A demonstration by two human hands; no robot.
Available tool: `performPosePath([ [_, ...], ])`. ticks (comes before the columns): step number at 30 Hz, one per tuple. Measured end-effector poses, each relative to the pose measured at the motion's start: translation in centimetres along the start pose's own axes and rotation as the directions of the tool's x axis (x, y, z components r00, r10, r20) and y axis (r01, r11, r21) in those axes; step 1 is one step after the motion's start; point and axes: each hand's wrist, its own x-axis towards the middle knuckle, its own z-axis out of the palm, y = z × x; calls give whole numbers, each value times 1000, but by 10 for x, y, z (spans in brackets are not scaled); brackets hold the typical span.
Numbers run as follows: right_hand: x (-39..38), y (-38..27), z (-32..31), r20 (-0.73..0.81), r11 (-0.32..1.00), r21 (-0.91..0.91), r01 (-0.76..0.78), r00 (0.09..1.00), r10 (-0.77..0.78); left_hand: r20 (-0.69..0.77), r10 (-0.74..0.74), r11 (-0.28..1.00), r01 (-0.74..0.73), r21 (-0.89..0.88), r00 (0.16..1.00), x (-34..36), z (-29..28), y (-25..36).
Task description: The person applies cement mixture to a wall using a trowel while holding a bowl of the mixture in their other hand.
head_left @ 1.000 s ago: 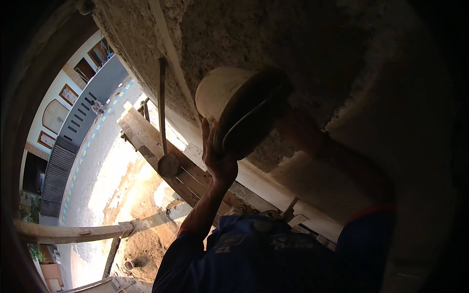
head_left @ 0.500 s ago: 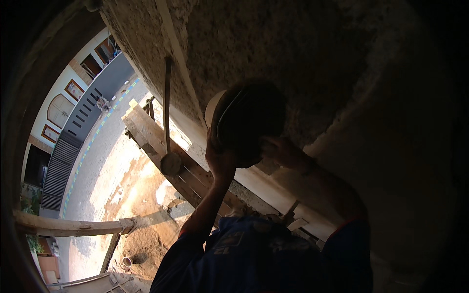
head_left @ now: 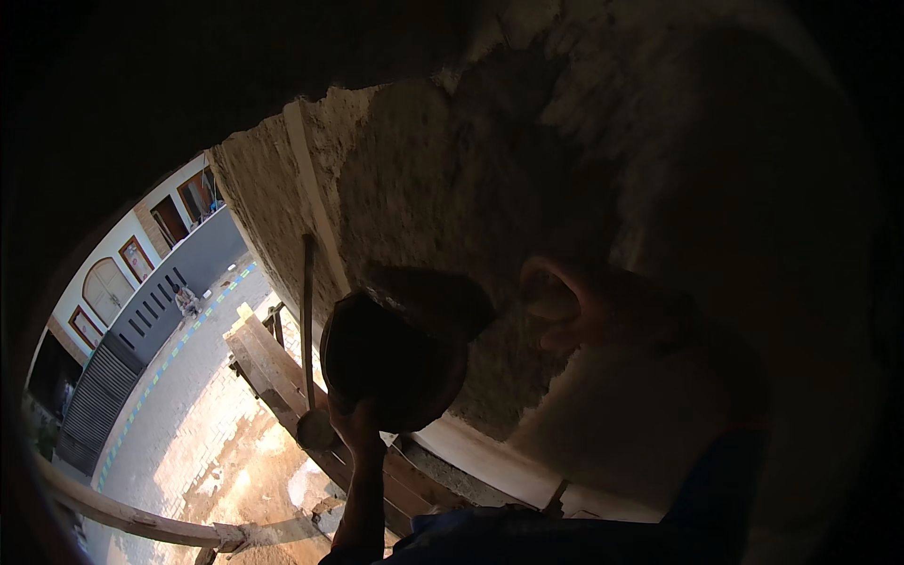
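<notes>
**Dark round basin is shifting left along the wall as the right hand is parting from it**

Against the earlier frame, the dark round basin (head_left: 395,377) is sitting nearer the slim upright bar (head_left: 308,320), the right hand (head_left: 589,306) is opening a gap from it, and the whole view is tilting so that the scene is lying lower.

The left hand (head_left: 360,428) is keeping its grip clamped on the basin's lower edge, holding it before the rough wall (head_left: 452,188). The right hand's grip is standing apart, thumb and fingers curving round a hollow, with nothing visible inside.

The step in hand is seemingly working between basin and wall; the next move is probably calling for a steady basin and a controlled right-hand reach. Shadow is hiding any contents.

The basin is showing a curving rim and a nearly black face; a brownish shape by its upper edge is staying unidentifiable. The wall is looking coarse and pitted, bordering a smoother, paler area (head_left: 612,414). Below, flat wooden planks (head_left: 273,363) are running diagonally past the bar.
</notes>
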Motion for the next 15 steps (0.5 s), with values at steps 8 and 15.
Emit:
performPosePath([
  [8, -10, -72, -69, 152, 873, -88, 480, 872, -465, -60, -47, 998, 50, 40, 997, -16, -40, -9],
  [15, 101, 16, -93, -135, 996, -67, 66, 988, -75, -298, -86, 991, 112, 71, 951, -54, -80, -9],
])
